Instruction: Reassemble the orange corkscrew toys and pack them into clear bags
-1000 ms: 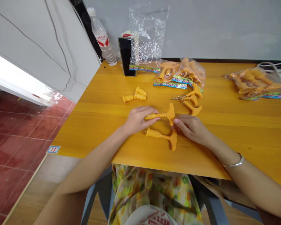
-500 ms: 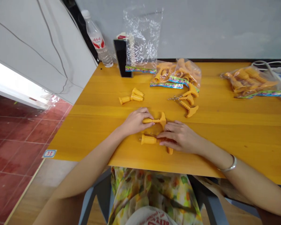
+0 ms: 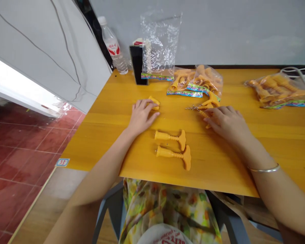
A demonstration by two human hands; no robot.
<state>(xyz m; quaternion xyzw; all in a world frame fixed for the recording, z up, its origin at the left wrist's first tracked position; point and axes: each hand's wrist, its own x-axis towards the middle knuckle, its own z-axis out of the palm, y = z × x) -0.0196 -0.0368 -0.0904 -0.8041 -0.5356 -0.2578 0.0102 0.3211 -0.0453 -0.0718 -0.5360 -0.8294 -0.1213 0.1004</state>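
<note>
My left hand (image 3: 141, 117) reaches over the loose yellow plastic sleeves, fingers apart and thumb stretched out. One sleeve (image 3: 155, 101) shows beyond its fingertips; the others are mostly hidden beneath it. My right hand (image 3: 230, 122) has its thumb and fingers around the nearest yellow corkscrew (image 3: 202, 114), whose T-shaped handle it largely covers. Another corkscrew (image 3: 213, 99) with a metal spiral lies just behind. Between my hands and closer to me, two sleeved corkscrews lie side by side: an upper one (image 3: 165, 136) and a lower one (image 3: 167, 153), metal tips pointing left.
Clear bags of yellow parts (image 3: 181, 81) lie at the table's back, and another bag (image 3: 278, 89) is at the right beside a white cable. A phone (image 3: 137, 64), an upright clear plastic bag (image 3: 161, 44) and a water bottle (image 3: 114, 49) stand at the back left.
Both hands have left the two sleeved corkscrews, which now lie on the table. My left hand moved away from me to the loose sleeves, my right hand rightward to the loose corkscrews.
</note>
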